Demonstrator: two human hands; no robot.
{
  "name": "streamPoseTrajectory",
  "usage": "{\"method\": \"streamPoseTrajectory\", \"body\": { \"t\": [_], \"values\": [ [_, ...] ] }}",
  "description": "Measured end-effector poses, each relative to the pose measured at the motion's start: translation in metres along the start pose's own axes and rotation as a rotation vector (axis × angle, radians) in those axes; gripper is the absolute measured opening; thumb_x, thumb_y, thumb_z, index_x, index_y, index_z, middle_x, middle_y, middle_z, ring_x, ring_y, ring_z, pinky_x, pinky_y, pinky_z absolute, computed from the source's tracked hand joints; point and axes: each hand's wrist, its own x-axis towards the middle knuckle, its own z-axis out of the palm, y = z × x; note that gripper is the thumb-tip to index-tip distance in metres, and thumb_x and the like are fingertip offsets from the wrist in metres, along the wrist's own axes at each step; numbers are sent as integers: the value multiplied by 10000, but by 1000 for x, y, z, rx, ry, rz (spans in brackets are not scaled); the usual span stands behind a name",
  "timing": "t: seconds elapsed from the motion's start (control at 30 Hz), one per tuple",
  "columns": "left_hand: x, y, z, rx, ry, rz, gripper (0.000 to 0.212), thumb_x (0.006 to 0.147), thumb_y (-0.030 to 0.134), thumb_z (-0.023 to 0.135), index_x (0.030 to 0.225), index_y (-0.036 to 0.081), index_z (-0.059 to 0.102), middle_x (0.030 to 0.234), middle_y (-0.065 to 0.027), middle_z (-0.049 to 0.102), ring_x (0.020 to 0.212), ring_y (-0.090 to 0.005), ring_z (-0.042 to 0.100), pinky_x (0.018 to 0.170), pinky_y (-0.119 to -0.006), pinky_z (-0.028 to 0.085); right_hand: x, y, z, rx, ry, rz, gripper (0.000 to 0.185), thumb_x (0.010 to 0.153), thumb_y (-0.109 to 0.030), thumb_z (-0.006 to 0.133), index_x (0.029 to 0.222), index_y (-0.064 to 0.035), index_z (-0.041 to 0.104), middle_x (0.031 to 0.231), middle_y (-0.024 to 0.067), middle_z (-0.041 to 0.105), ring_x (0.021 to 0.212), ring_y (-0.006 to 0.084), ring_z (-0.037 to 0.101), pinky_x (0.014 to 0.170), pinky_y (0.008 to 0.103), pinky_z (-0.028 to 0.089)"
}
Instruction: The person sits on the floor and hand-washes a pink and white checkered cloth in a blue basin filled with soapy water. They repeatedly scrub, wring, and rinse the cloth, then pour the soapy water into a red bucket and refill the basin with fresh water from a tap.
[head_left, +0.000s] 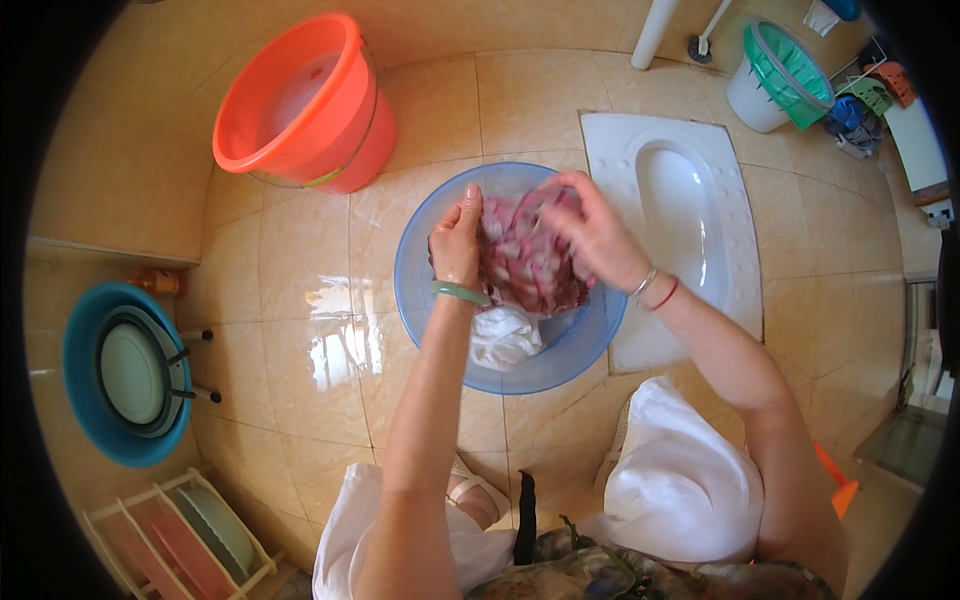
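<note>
A pink patterned cloth, partly blurred, is bunched above a translucent blue basin on the tiled floor. My left hand, with a green bangle at its wrist, is closed around the cloth's left side, thumb pointing up. At the cloth's upper right is my right hand, blurred by motion, its fingers curved over the fabric; whether they grip it is not clear. A silvery bracelet and a red cord circle that wrist. Below the pink cloth, a white cloth lies crumpled inside the basin.
A white squat toilet adjoins the basin's right side. An orange bucket with sudsy liquid stands at upper left. Stacked basins and a rack line the left side. A green-lined bin is at upper right.
</note>
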Motion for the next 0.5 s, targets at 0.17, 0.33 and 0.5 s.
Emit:
{"method": "streamPoseTrajectory", "body": {
  "t": [0.17,0.33,0.5],
  "values": [
    [-44,-10,29,-209,126,-185,284,958,371,532,942,96,599,878,-9,588,831,-122,550,745,-274,454,-24,-9,58,-714,-123,-811,257,786,-230,737,976,-87,640,770,87,604,662,278,605,658,372,516],
    [-62,-33,54,-385,84,-245,319,981,322,475,1106,55,597,1079,-46,633,971,-152,598,845,-297,487,30,44,8,-843,-25,-204,220,902,-212,574,786,-27,601,697,174,593,641,338,602,495,415,453],
    [5,-71,-63,-813,-656,-281,247,998,301,430,893,129,574,819,-9,571,808,-110,555,780,-250,461,-15,16,73,-730,-60,-680,144,887,-192,582,825,-63,590,703,143,602,630,301,623,528,400,502]
  ]
}}
